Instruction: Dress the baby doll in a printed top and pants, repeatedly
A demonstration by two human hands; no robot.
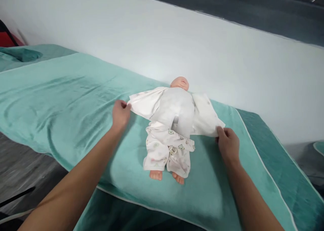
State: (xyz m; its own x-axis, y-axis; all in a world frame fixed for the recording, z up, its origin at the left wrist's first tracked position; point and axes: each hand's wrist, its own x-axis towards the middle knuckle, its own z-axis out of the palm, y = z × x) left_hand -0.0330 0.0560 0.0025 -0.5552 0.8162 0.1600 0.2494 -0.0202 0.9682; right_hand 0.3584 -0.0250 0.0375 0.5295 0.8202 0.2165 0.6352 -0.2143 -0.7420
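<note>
A baby doll (180, 82) lies on its back on a teal covered bed, its head toward the wall and its bare feet (155, 175) toward me. Patterned white baby pants (157, 156) with small green animal prints cover its legs. Spread over its torso is a white baby garment (174, 104) with its two sides pulled outward. My left hand (121, 114) pinches the garment's left end. On the other side, my right hand (228, 144) pinches its lower right corner. The doll's arms and most of its body are hidden under the cloth.
A teal velvety cover (76, 106) with white piping and some wrinkles lies over the bed. Behind it rises a white wall (141, 31). Grey wood-look flooring (22, 160) shows at the left, and a red item (7, 39) stands at the far left.
</note>
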